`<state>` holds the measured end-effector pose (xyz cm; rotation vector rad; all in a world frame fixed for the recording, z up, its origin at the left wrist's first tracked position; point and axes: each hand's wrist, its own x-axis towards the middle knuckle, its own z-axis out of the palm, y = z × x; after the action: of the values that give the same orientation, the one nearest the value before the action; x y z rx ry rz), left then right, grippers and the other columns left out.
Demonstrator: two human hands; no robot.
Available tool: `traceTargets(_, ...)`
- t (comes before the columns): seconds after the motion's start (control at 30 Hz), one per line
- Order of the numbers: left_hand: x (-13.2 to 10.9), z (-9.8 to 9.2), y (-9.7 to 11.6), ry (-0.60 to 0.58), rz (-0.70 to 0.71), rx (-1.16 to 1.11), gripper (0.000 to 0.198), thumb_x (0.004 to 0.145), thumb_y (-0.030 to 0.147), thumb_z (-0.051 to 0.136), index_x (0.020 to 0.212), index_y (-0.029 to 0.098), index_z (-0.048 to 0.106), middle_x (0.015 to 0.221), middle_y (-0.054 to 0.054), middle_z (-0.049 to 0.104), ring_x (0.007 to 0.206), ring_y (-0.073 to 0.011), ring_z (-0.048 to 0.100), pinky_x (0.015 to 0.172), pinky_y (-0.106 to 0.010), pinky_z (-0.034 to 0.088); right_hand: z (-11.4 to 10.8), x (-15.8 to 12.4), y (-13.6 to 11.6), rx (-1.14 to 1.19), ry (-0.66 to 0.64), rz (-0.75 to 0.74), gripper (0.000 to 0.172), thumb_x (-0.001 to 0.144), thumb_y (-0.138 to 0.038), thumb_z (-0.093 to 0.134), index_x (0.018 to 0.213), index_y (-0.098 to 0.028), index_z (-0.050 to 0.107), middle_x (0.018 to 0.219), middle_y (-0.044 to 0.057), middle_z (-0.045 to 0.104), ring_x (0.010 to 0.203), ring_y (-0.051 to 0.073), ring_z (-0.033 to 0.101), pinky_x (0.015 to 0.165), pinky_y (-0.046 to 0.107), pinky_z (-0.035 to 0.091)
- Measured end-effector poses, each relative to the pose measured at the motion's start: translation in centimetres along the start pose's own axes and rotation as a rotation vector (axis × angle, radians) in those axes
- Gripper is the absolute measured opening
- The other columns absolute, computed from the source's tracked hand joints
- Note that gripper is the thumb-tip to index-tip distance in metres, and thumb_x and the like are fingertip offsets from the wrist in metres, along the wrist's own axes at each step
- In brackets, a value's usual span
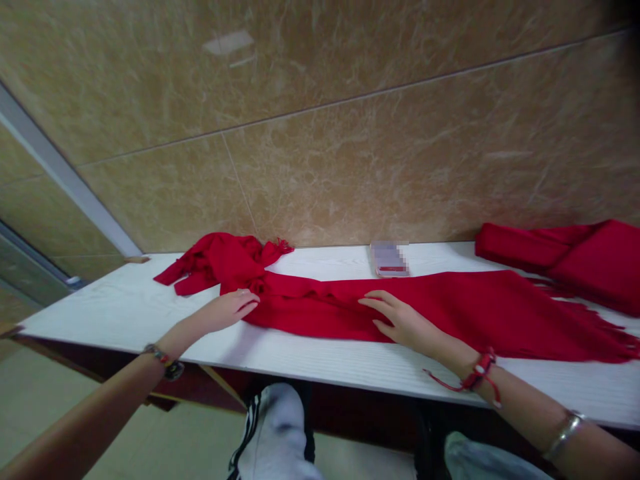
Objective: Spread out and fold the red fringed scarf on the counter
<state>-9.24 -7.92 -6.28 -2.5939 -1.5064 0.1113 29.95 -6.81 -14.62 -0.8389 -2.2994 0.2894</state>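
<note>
A long red scarf with fringe at its right end lies stretched along the white table. Toward its left end the cloth is rumpled and gathered into a loose heap. My left hand rests at the rumpled part, fingers extended and touching the cloth. Further right, my right hand lies on the middle of the scarf with its fingers spread. Neither hand grips the fabric.
Another folded red cloth sits at the back right. A phone-like flat object, partly blurred out, lies behind the scarf. The tabletop meets a brown tiled wall. My legs are below its front edge.
</note>
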Motion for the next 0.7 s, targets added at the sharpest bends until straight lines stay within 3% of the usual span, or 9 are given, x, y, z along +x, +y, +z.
traceTargets(0.17,5.2,0.8,5.5,0.165,0.043,0.003,0.031,0.087,0.026,0.036,0.111,0.016,0.053,0.110,-0.010,0.055,0.101,-0.0184,0.052,0.087,-0.031,0.043,-0.4,-0.1,-0.2,-0.062,0.034,0.072,0.050,0.075,-0.007,0.045,0.123,-0.020,0.043,0.111,0.011,0.050,0.101,0.022,0.053,0.087,0.039,0.046)
traceTargets(0.3,6.5,3.3,9.3,0.216,0.123,-0.084,0.043,0.086,0.036,0.042,0.126,0.021,0.040,0.131,-0.012,0.039,0.119,-0.0235,0.037,0.098,-0.040,0.033,-1.3,-0.6,-0.4,-0.072,0.074,0.117,0.046,0.076,-0.008,0.045,0.120,-0.019,0.045,0.105,0.011,0.055,0.096,0.022,0.056,0.082,0.039,0.048)
traceTargets(0.4,6.5,4.3,9.9,0.252,0.085,-0.119,0.053,0.085,0.038,0.043,0.133,0.020,0.028,0.138,-0.015,0.028,0.125,-0.0273,0.029,0.098,-0.045,0.032,-1.8,-0.8,-0.8,-0.066,0.121,0.141,0.036,0.079,-0.010,0.045,0.114,-0.018,0.051,0.099,0.010,0.060,0.088,0.020,0.060,0.077,0.036,0.050)
traceTargets(0.47,6.8,4.0,9.8,0.316,0.044,-0.129,0.057,0.084,0.036,0.045,0.134,0.017,0.025,0.135,-0.016,0.031,0.123,-0.0265,0.032,0.098,-0.044,0.033,-2.0,-0.8,-1.2,-0.058,0.130,0.120,0.031,0.081,-0.012,0.044,0.109,-0.018,0.054,0.098,0.010,0.063,0.086,0.019,0.061,0.076,0.034,0.050)
traceTargets(0.53,7.5,3.4,9.8,0.355,0.022,-0.114,0.056,0.082,0.032,0.048,0.132,0.017,0.028,0.130,-0.014,0.039,0.117,-0.0250,0.039,0.096,-0.041,0.035,-2.2,-0.9,-1.6,-0.051,0.109,0.072,0.028,0.081,-0.014,0.045,0.107,-0.020,0.056,0.097,0.008,0.064,0.086,0.018,0.061,0.076,0.032,0.050)
traceTargets(0.7,9.0,2.5,10.5,0.311,0.075,-0.044,0.037,0.082,0.019,0.045,0.118,0.015,0.046,0.107,-0.010,0.057,0.100,-0.0212,0.052,0.088,-0.036,0.041,-2.4,-1.9,-2.1,-0.042,-0.029,-0.034,0.025,0.081,-0.015,0.047,0.103,-0.019,0.059,0.092,0.006,0.066,0.083,0.016,0.060,0.075,0.029,0.049)
